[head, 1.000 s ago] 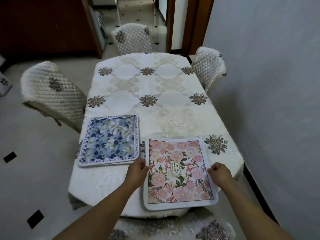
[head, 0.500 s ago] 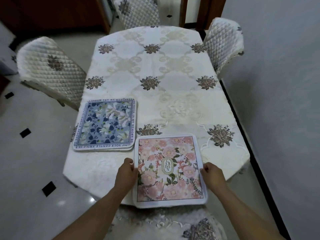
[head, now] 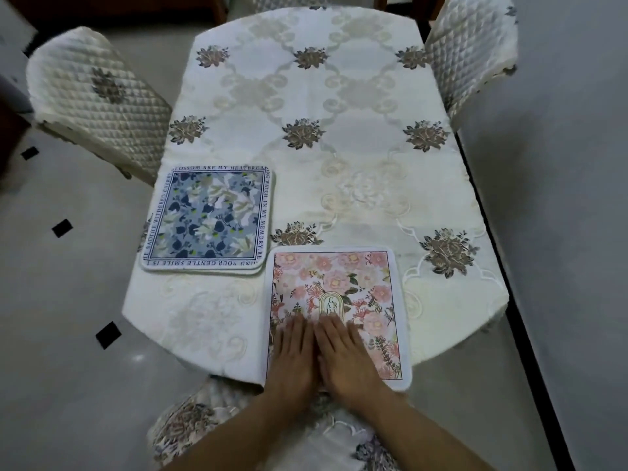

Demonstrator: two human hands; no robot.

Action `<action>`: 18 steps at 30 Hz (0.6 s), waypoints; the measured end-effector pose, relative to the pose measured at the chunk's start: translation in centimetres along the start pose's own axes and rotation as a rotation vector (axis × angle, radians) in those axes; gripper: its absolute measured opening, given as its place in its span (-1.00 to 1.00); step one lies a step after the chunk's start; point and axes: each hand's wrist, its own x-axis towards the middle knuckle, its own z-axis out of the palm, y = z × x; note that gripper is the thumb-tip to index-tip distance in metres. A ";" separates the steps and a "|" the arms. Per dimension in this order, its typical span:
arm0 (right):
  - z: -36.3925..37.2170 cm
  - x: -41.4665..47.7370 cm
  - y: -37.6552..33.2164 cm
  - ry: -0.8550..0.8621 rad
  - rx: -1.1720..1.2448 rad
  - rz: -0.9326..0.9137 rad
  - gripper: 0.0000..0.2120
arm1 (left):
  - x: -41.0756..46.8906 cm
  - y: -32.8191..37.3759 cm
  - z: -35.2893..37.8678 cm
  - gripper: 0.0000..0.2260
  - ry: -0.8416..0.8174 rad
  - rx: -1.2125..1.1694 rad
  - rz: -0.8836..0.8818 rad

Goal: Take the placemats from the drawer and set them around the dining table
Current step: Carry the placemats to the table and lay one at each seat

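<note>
Pressing the pink placemat (head: 343,280) flat with left hand (head: 294,356) and right hand (head: 348,360), fingers (head: 299,329) straight, you are likely needing the blue stack (head: 207,220) next.

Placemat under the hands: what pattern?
Pink flowers on the white-bordered square placemat; head view.

A pale, glossy tile floor (head: 68,334) is set with small black diamonds (head: 108,334); the grey wall (head: 560,164) is edged by a dark skirting (head: 530,351). One quilted cream chair (head: 98,96) is seen left, a second chair (head: 472,49) far right.
</note>
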 end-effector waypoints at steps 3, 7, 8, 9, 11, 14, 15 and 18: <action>0.5 0.0 1.6 -0.025 -0.063 -0.058 -0.40 | 0.1 -1.7 0.3 -0.41 0.043 0.003 0.095; -1.0 -1.4 6.3 0.005 -0.065 0.023 -0.31 | 0.9 -4.7 -0.9 -0.42 0.111 -0.029 0.098; -1.6 -1.8 7.5 0.008 -0.059 0.072 -0.31 | 1.2 -5.2 -1.1 -0.41 0.101 -0.030 0.093; -2.1 -2.3 8.5 -0.001 -0.059 0.106 -0.31 | 1.5 -5.4 -1.4 -0.41 0.082 -0.039 0.092; -2.7 -2.6 9.7 -0.030 -0.054 0.134 -0.33 | 2.3 -5.4 -1.4 -0.41 0.059 -0.058 0.106; -3.0 0.0 9.5 -0.040 -0.020 0.155 -0.34 | 5.7 -4.8 -2.3 -0.41 0.063 -0.113 0.112; -3.1 1.9 9.3 -0.035 -0.016 0.150 -0.35 | 7.7 -4.4 -3.0 -0.41 0.083 -0.144 0.098; -3.9 8.9 7.4 -0.025 -0.001 0.104 -0.37 | 14.1 -2.5 -5.6 -0.46 0.116 -0.194 0.029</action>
